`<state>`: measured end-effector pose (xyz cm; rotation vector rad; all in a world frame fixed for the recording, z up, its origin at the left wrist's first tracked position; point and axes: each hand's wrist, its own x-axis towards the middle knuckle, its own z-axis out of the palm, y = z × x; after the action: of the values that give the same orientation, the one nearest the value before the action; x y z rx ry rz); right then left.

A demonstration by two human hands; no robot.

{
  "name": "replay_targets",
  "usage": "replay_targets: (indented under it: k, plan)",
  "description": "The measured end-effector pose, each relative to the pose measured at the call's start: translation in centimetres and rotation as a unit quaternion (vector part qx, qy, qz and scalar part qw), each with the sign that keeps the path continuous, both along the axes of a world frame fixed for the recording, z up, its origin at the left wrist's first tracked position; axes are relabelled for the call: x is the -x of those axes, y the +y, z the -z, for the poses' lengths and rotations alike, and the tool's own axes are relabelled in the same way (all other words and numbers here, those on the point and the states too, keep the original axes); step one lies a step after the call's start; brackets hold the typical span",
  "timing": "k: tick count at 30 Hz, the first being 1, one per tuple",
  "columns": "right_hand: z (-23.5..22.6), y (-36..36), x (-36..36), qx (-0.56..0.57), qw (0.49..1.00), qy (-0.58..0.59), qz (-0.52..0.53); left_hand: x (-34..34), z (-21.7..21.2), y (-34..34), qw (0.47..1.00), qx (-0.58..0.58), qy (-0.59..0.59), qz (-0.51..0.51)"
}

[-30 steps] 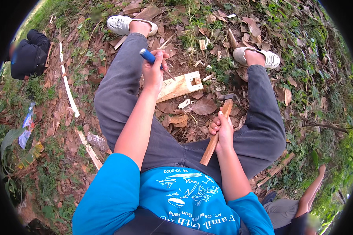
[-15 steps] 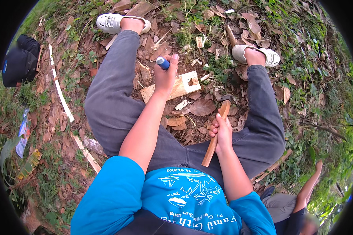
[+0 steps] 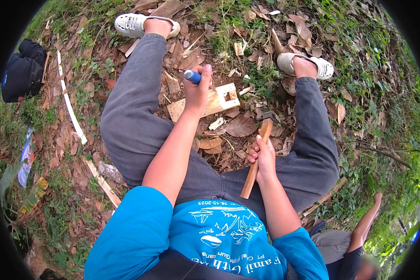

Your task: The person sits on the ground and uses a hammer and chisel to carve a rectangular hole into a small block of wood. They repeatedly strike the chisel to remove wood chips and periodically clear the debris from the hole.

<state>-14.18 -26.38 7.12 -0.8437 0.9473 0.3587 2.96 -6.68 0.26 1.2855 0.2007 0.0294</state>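
My left hand point(image 3: 198, 93) is closed round the blue handle of a chisel point(image 3: 192, 76). Its metal-capped end sticks out to the left, while the hand mostly hides the blade. Just beyond and below this fist lies a pale wooden board point(image 3: 205, 105) with a squarish hole cut near its right end. In my right hand point(image 3: 265, 157), fingers wrapped round it, is the squared wooden handle of a hammer point(image 3: 251, 179). A dark metal head shows only partly at its far end, over the leaves, apart from the board.
Wood chips point(image 3: 216, 123) and dry leaves point(image 3: 241, 127) litter the ground between my legs. Long pale wood strips point(image 3: 69, 100) and a black bag point(image 3: 23, 74) lie on the left. Another person point(image 3: 340, 245) is at the lower right, near a wood piece point(image 3: 325, 197).
The capped end of the chisel handle has tipped slightly left and down. The far end of the hammer has shifted slightly left. The board has stayed in place.
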Motion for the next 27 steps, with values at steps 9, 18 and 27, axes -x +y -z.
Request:
replay_targets:
  k: [9, 18, 27]
  plan:
    - [0.1, 0.1, -0.1, -0.006, 1.0, 0.006, -0.009, 0.2, 0.4, 0.1, 1.0, -0.008, -0.008, -0.016]
    - [-0.1, 1.1, -0.1, 0.043, 0.995, -0.002, -0.091, 1.7, 0.6, 0.1, 0.989, -0.132, -0.06, -0.009]
    - [-3.1, 1.9, 0.2, 0.17, 0.949, -0.137, -0.227, 2.9, 1.8, -0.4, 0.979, -0.177, -0.077, -0.067]
